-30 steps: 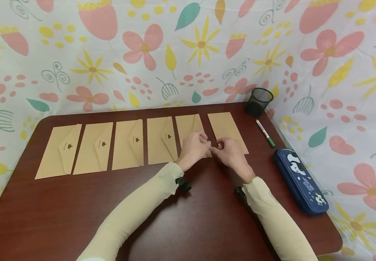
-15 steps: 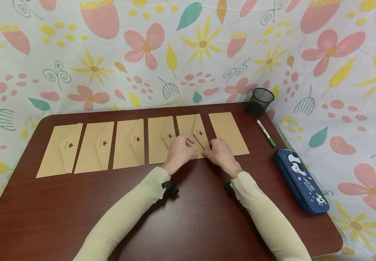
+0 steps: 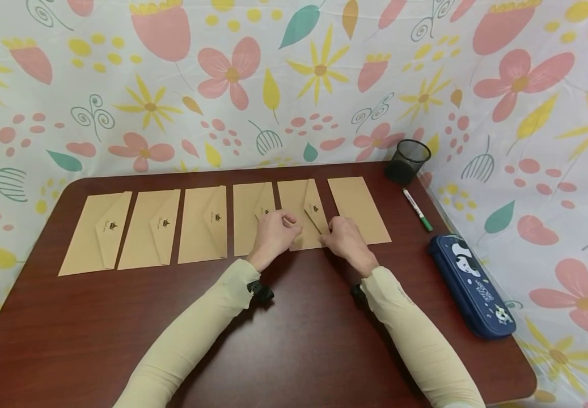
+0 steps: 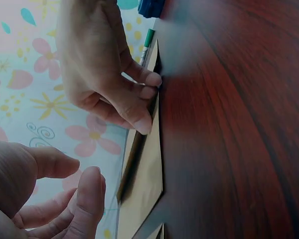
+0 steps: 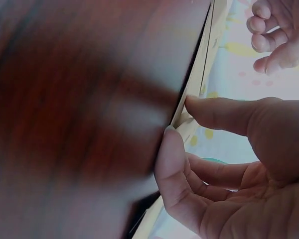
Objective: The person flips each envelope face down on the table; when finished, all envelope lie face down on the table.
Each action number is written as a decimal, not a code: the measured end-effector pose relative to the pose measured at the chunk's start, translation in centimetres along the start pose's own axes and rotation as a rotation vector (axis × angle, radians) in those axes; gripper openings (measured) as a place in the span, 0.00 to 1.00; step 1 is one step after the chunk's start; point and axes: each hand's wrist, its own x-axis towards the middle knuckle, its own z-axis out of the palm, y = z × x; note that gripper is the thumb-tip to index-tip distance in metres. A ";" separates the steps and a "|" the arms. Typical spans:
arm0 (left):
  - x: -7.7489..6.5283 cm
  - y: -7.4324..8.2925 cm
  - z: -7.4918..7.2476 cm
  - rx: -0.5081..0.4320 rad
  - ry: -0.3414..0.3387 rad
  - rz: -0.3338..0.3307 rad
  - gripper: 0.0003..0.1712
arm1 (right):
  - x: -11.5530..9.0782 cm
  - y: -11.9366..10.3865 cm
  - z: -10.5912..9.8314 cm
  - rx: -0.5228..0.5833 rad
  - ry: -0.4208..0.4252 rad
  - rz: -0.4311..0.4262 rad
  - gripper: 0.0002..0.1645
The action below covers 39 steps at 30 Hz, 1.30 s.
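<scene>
R hand pinches 5th envelope from L at its near R corner, prob. to steady it; L hand, loosely curled, holds nothing nearby. Other envelopes lie apart on counter, prob. for easy reach.

Head: high over the dark red-brown wooden bench, facing forward and down.
Left wrist: close, tipped sideways, toward the right edge.
Right wrist: close, tipped sideways, leftward.
Wrists share: bare left hand, bare right hand.
</scene>
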 end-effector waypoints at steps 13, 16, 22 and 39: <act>0.5 -0.9 0.0 0.009 -0.004 0.002 0.12 | -0.4 0.3 -1.2 0.039 -0.050 0.013 0.18; 0.5 -0.8 0.0 0.019 0.002 0.002 0.12 | -0.4 0.4 -1.4 0.030 -0.036 0.013 0.15; 0.5 -0.9 0.0 0.022 0.023 0.011 0.10 | -0.4 1.2 -1.1 0.027 -0.015 -0.009 0.18; 0.8 -1.1 0.1 -0.143 -0.092 -0.117 0.32 | -0.3 3.4 -0.9 0.043 0.110 -0.057 0.18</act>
